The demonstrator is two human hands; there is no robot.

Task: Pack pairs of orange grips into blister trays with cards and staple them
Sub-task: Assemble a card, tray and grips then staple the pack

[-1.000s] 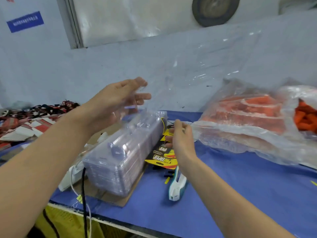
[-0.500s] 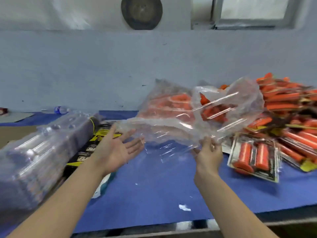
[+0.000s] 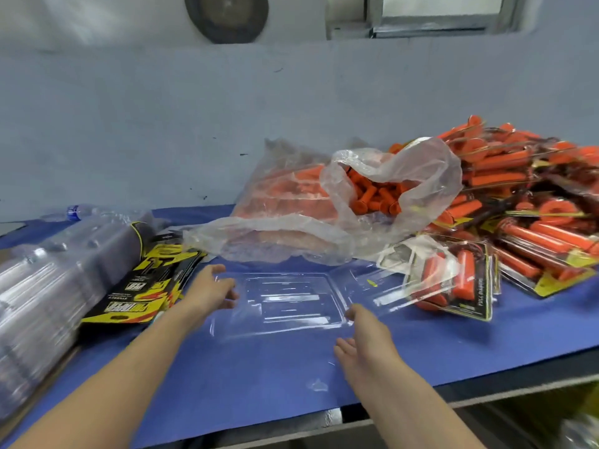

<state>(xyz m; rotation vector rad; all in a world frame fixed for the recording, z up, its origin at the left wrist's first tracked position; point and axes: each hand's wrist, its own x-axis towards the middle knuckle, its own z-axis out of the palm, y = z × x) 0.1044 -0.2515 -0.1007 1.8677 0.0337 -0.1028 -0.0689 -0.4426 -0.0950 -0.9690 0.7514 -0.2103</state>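
Between left hand (image 3: 210, 294), right hand (image 3: 368, 346): one blister tray (image 3: 291, 303) lying flat

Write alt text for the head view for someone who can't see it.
An empty clear blister tray lies on the blue table between the open left hand and right hand. Behind it sits an open bag of loose orange grips; printed cards and stacked trays lie left, finished packs right.
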